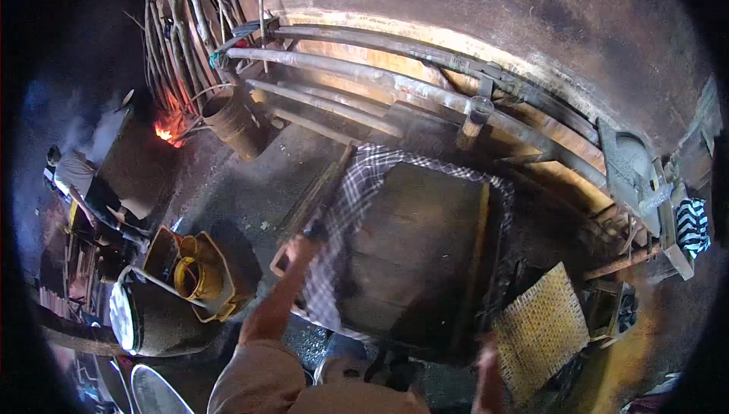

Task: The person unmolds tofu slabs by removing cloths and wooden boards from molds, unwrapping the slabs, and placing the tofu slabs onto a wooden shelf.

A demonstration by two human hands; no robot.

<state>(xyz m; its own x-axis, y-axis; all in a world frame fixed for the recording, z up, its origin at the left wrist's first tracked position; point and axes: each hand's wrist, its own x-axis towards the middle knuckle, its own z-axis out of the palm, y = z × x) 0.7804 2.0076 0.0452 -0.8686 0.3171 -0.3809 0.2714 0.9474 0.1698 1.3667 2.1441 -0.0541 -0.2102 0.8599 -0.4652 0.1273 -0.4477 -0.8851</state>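
Cloth [355,195]: plaid, bordering dark panel [414,247] | left hand [301,250]: at cloth's edge, grip unclear | right hand [487,355]: blurred, cannot tell

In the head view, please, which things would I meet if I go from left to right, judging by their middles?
Crouching person → fire → brown bucket → left hand → dark panel → right hand → yellowish textured sheet → striped cloth.
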